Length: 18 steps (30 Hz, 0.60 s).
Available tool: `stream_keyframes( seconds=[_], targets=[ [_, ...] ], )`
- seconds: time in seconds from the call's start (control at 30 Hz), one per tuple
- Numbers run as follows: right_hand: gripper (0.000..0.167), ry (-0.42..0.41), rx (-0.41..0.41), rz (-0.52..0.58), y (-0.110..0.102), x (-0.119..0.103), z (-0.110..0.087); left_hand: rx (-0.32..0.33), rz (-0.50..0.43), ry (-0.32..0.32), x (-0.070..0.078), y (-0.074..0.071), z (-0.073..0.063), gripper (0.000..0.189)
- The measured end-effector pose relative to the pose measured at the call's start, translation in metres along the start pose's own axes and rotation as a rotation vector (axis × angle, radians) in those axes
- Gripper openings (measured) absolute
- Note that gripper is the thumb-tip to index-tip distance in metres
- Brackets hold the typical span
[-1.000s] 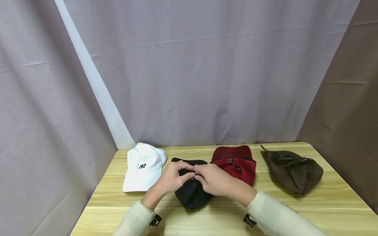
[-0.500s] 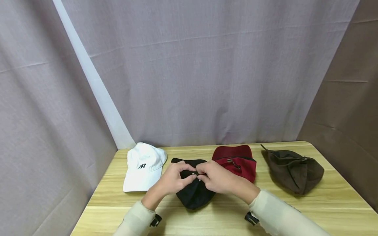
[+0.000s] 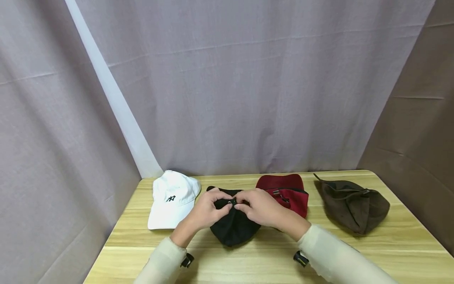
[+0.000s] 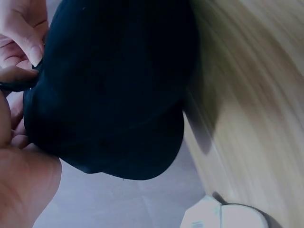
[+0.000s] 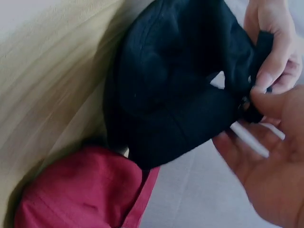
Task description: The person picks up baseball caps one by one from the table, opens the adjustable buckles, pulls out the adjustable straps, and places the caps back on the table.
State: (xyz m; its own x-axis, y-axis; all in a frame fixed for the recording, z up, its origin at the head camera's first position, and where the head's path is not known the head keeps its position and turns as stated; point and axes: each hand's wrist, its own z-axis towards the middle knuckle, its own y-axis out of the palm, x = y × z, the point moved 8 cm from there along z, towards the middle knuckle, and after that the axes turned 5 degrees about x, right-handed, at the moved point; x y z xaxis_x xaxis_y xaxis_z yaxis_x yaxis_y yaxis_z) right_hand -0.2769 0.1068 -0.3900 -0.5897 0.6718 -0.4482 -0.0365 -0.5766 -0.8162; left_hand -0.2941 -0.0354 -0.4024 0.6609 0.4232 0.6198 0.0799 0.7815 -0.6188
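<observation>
A black baseball cap (image 3: 235, 228) is between my two hands over the middle of the table, its rounded crown toward me. My left hand (image 3: 206, 210) pinches the cap's back strap between thumb and forefinger. From the other side, my right hand (image 3: 260, 208) pinches the strap close to its small metal buckle (image 5: 245, 105). The thumbs almost meet there in the right wrist view, and a loose strap end (image 5: 264, 42) sticks up by the left thumb. In the left wrist view the dark crown (image 4: 114, 85) hides most of the strap.
On the wooden table (image 3: 262, 260), a white cap (image 3: 173, 201) lies at the left. A red cap (image 3: 299, 201) sits just right of the black one, partly behind my right hand. Farther right is a brown cap (image 3: 354, 209). Grey curtain (image 3: 248, 98) hangs behind.
The black cap has shifted slightly away from me, with both hands moving along. My fingers have changed their hold a little at the strap, and the buckle shows between them. The other caps stay put.
</observation>
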Motion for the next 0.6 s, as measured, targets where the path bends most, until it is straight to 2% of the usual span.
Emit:
stream_keyframes(
  seconds=[0.07, 0.17, 0.23, 0.43, 0.6],
  targets=[
    [0.015, 0.021, 0.055, -0.12, 0.0, 0.0, 0.002, 0.012, 0.026, -0.006, -0.003, 0.0, 0.001, 0.017],
    [0.009, 0.071, 0.117, -0.178, -0.001, 0.0, 0.005, 0.04, 0.06, -0.004, -0.007, 0.0, 0.005, 0.017],
    [0.008, 0.11, 0.143, -0.155, 0.001, 0.002, 0.007, 0.062, 0.079, -0.004, -0.009, 0.001, 0.009, 0.018],
    [0.021, 0.225, 0.146, 0.003, 0.007, 0.016, 0.011, 0.102, 0.092, -0.039, -0.014, 0.002, 0.017, 0.019],
    [0.022, 0.235, 0.145, 0.045, 0.007, 0.021, 0.012, 0.107, 0.082, -0.048, -0.016, 0.003, 0.019, 0.019]
  ],
)
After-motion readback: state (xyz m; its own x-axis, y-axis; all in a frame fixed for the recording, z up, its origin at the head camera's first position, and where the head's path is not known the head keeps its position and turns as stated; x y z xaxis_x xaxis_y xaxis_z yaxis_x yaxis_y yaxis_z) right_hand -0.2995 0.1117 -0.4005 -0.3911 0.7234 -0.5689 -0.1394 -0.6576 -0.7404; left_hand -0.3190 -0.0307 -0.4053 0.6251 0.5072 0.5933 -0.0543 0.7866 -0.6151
